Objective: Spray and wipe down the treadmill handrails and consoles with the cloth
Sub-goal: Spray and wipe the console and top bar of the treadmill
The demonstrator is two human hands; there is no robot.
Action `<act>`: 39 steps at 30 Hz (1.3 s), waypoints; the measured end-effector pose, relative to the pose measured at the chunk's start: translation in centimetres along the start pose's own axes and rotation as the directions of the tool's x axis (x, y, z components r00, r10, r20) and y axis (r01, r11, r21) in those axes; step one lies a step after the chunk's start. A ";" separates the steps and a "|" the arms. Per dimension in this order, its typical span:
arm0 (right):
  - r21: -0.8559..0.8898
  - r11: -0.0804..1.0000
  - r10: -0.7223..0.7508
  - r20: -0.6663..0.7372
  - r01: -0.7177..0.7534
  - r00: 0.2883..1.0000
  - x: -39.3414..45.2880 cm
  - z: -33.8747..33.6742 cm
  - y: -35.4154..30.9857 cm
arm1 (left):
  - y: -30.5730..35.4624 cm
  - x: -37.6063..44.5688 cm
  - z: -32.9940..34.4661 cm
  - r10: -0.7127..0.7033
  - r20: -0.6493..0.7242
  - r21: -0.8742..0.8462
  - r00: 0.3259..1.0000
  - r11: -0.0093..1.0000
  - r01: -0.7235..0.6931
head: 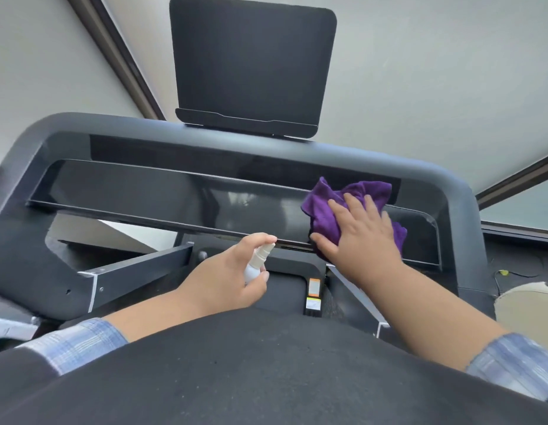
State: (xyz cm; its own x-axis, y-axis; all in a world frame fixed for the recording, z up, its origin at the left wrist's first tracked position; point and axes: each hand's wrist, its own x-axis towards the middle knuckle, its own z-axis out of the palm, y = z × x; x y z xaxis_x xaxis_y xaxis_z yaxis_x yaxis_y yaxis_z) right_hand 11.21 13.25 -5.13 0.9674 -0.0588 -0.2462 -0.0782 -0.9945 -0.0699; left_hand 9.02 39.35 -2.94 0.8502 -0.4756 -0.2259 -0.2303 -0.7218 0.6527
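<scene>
Two things are in my hands: the purple cloth (352,210) and a small white spray bottle (256,265). The cloth is bunched up on the right part of the treadmill's glossy black console panel (162,194), and my right hand (360,233) lies flat on top of it, fingers (352,204) spread and nearly straight, pressing it against the panel, with the thumb reaching the panel's lower edge. Purple folds stick out above my fingertips and to the right of my knuckles. My left hand (233,271) is lower and nearer the middle, just below the panel's lower edge, curled around the spray bottle; the index finger is hooked over the nozzle top and the thumb wraps the bottle's body from below. The nozzle points up and to the right, toward the panel. Around the panel runs the grey console frame (435,179), curving down on both sides. Above it stands a dark rectangular tablet holder (251,65) with a small ledge at its base. My plaid sleeves (79,342) show at both forearms, and my dark shirt (266,378) fills the bottom of the view.
</scene>
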 end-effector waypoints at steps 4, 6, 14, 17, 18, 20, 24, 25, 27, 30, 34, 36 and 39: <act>-0.031 0.996 0.089 0.045 -0.088 0.995 -0.8 0.0 0.7 | -1.9 -0.5 -1.4 0.033 -0.005 0.010 0.999 0.999 -0.033; -0.043 0.993 0.110 0.050 -0.108 0.993 -0.3 -0.2 -1.0 | -3.4 -1.0 -2.6 0.027 -0.031 0.008 0.999 1.000 -0.027; 0.035 0.995 -0.098 0.022 0.097 0.995 4.1 0.2 -17.4 | -9.2 -3.4 -6.3 0.090 -0.188 -0.166 0.978 0.979 -0.122; 0.023 0.991 -0.132 0.047 0.131 0.990 5.8 0.5 -22.8 | -11.2 -3.7 -7.7 0.123 -0.212 -0.177 0.970 0.971 -0.162; 0.011 0.992 -0.128 0.054 0.128 0.990 6.1 0.6 -23.6 | -11.6 -3.7 -8.2 0.135 -0.212 -0.167 0.968 0.971 -0.172; 0.009 0.993 -0.120 0.041 0.120 0.992 5.9 0.7 -23.5 | -12.4 -3.7 -8.9 0.161 -0.207 -0.140 0.965 0.971 -0.192; -0.016 1.000 -0.011 0.013 0.011 1.000 4.4 0.6 -19.6 | -13.8 -3.4 -10.5 0.181 -0.129 -0.174 0.975 0.964 -0.202; -0.030 0.999 0.044 0.015 -0.043 0.999 4.1 0.6 -18.5 | -14.3 -3.5 -10.9 0.188 -0.113 -0.182 0.976 0.961 -0.206; -0.056 0.990 0.131 0.020 -0.129 0.991 3.6 0.4 -17.4 | -15.6 -3.8 -11.8 0.198 -0.091 -0.204 0.976 0.956 -0.213; -0.079 0.979 0.192 0.022 -0.190 0.981 3.9 0.1 -18.9 | -17.9 -4.8 -13.2 0.180 -0.087 -0.227 0.980 0.954 -0.195; -0.058 0.988 0.145 0.031 -0.143 0.989 5.5 0.2 -25.2 | -21.5 -7.2 -15.1 0.163 -0.150 -0.214 0.975 0.958 -0.193; -0.048 0.996 0.081 0.035 -0.079 0.996 6.5 0.4 -29.3 | -22.9 -8.5 -16.2 0.137 -0.190 -0.204 0.972 0.963 -0.175; -0.057 0.998 -0.037 0.036 0.039 0.999 8.1 0.6 -36.0 | -24.4 -10.6 -17.6 0.070 -0.240 -0.214 0.968 0.969 -0.123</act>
State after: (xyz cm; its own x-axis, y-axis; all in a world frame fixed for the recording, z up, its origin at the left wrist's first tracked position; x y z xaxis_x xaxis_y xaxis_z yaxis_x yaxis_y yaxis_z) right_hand 21.71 48.62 -5.17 0.9604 -0.0184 -0.2781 -0.0263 -0.9993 -0.0248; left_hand 13.96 70.86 -3.79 0.9206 -0.3906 0.0004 -0.2266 -0.5330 0.8152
